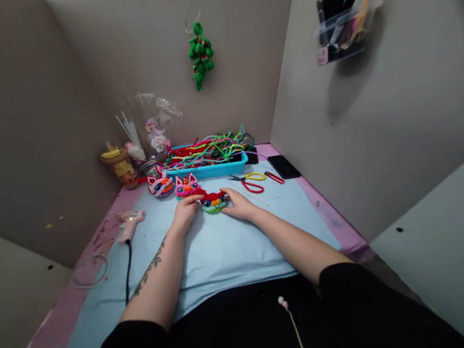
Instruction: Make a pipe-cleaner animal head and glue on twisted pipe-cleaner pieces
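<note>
A small red, blue and green pipe-cleaner figure [213,201] lies on the light blue mat [221,251]. My left hand [185,210] pinches its left side and my right hand [237,203] grips its right side, so both hands are closed on it. Two finished figures, one pink and orange [185,186] and one pink and white [160,185], sit just behind my left hand. A turquoise tray [209,170] heaped with coloured pipe cleaners [211,149] stands farther back.
A pink glue gun [129,223] with a black cord lies at the left. Yellow and red scissors [253,181] and a black phone [284,166] lie right of the tray. A jar [121,166] and plastic bags stand back left. Beige partition walls enclose the desk; a green ornament [200,54] hangs behind.
</note>
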`<control>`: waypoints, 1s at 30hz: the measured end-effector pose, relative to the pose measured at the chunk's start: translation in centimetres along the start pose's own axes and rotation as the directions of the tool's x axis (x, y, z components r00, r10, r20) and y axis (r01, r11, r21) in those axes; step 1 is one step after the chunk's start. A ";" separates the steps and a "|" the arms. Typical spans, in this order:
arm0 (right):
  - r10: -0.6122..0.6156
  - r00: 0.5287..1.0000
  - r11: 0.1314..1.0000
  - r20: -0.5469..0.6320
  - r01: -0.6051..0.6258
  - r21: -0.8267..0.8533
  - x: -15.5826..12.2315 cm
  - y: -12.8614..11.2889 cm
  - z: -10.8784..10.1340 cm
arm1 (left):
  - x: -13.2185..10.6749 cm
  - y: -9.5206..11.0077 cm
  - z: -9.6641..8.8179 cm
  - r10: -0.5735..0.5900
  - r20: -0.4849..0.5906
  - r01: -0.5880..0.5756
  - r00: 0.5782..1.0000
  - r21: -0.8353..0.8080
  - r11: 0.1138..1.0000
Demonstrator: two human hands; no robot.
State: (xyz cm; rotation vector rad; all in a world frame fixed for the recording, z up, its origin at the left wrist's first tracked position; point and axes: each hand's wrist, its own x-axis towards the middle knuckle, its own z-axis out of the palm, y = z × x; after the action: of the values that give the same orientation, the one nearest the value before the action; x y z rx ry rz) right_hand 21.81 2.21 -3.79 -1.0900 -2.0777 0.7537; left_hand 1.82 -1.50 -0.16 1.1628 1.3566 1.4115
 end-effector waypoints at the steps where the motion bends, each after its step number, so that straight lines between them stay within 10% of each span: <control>1: -0.008 1.000 1.000 -0.002 0.008 -0.009 0.0 0.1 0.1 | 0.0 0.0 0.0 -0.006 -0.001 0.006 1.000 0.008 1.000; 30: -0.028 0.999 0.998 -0.017 0.027 -0.059 -0.2 0.0 0.3 | 0.7 -1.2 -0.4 0.002 0.086 -0.009 0.996 0.086 0.996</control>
State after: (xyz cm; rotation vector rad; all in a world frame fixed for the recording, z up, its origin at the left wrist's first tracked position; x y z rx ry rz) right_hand 21.65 1.95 -4.02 -1.0938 -2.1076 0.6705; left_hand 1.21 -0.82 -1.28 1.2693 1.3659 1.3029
